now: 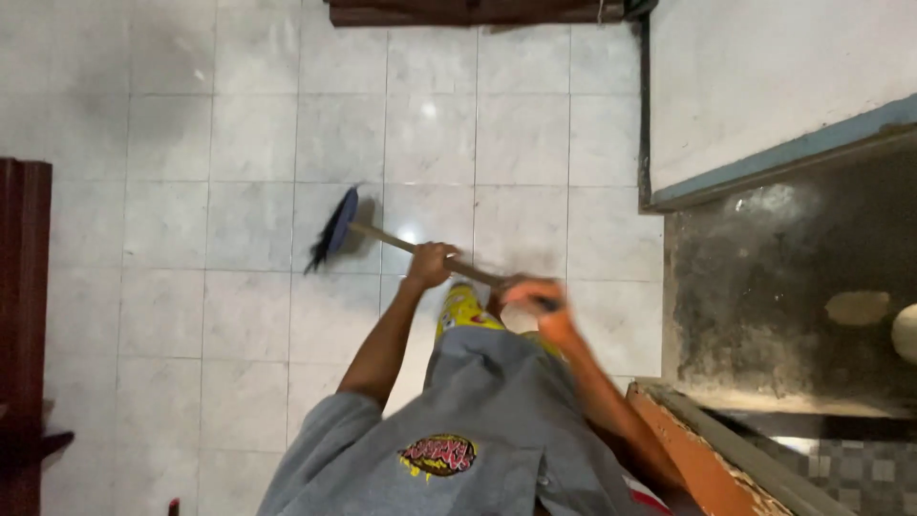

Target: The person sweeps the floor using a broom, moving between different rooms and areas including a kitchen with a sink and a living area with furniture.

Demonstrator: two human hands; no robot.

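Observation:
I look straight down at a broom point(336, 229) with a blue head and dark bristles resting on the white tiled floor point(248, 143). Its wooden handle point(387, 239) runs down to the right into both my hands. My left hand point(432, 262) grips the handle near its middle. My right hand point(533, 296), blurred by motion, holds the handle's upper end near my body. My grey shirt and yellow patterned shorts fill the lower middle of the view.
A dark wooden piece of furniture point(24, 325) stands at the left edge. Another dark wooden piece point(468, 11) sits at the top. A white wall with a blue-grey base point(764, 158) and a dark grimy floor section point(793, 296) lie to the right, beside an orange frame point(697, 459).

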